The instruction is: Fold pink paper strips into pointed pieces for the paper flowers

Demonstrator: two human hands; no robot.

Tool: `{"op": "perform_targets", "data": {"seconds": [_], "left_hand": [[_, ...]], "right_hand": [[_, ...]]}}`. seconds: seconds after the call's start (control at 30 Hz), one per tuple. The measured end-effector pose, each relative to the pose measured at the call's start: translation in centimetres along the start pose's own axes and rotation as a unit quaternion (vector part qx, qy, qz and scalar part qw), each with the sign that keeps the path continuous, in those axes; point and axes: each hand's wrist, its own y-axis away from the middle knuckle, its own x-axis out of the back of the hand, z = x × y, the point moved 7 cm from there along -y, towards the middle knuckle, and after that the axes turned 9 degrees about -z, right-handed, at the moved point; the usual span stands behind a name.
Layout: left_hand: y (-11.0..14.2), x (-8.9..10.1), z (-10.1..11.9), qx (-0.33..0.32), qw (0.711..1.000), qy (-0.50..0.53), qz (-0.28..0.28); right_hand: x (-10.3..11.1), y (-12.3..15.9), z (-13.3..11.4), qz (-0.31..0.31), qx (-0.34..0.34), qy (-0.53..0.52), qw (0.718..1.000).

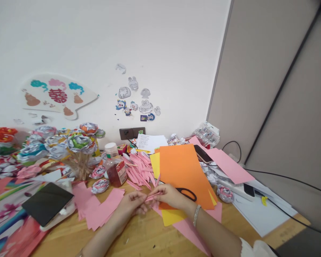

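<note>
Both my hands meet low in the middle of the wooden table. My left hand and my right hand each pinch an end of a thin folded pink paper strip, holding it just above the table. A bracelet circles my right wrist. Right behind the hands lies a heap of similar pink paper strips. Black-handled scissors rest on an orange paper sheet beside my right hand.
Pink sheets lie left of my hands, yellow paper under the orange. A bottle, paper flowers on sticks, a dark tablet, a phone and cables crowd the table.
</note>
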Motion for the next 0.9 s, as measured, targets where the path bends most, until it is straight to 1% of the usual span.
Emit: {"op": "perform_targets", "data": {"seconds": [0.07, 0.13, 0.27, 0.37, 0.43, 0.5, 0.57, 0.7, 0.8, 0.9], "left_hand": [[-0.1, 0.1, -0.1, -0.004, 1.000, -0.014, 0.012], [-0.2, 0.2, 0.0, -0.011, 0.999, -0.034, 0.021], [-0.4, 0.6, 0.1, -0.019, 0.995, -0.094, 0.027], [-0.6, 0.8, -0.4, 0.001, 0.992, -0.123, 0.020], [-0.7, 0.8, -0.6, 0.010, 0.988, -0.151, 0.001], [-0.6, 0.6, -0.6, 0.006, 0.983, -0.183, -0.014], [-0.5, 0.5, -0.4, -0.008, 0.980, -0.201, -0.012], [-0.4, 0.4, -0.1, -0.037, 0.979, -0.202, -0.006], [-0.6, 0.2, -0.8, -0.016, 0.982, -0.188, -0.024], [-0.8, 0.0, -1.2, -0.012, 0.985, -0.165, -0.036]], "right_hand": [[0.0, 0.0, -0.2, -0.002, 0.003, 0.017, 1.000], [0.1, 0.1, -0.4, 0.010, 0.009, 0.033, 0.999], [0.4, 0.0, 0.2, 0.021, -0.001, 0.034, 0.999], [0.8, 0.0, 0.5, 0.037, -0.001, 0.044, 0.998], [0.8, 0.0, 0.6, 0.035, 0.003, 0.047, 0.998], [0.7, 0.0, 0.5, 0.027, 0.003, 0.045, 0.999], [0.7, 0.0, 0.4, 0.035, 0.004, 0.033, 0.999], [1.0, 0.0, 0.1, 0.066, 0.032, -0.025, 0.997], [0.8, 0.0, 0.0, 0.059, 0.053, -0.064, 0.995], [0.6, 0.1, 0.0, 0.048, 0.061, -0.069, 0.995]]}}
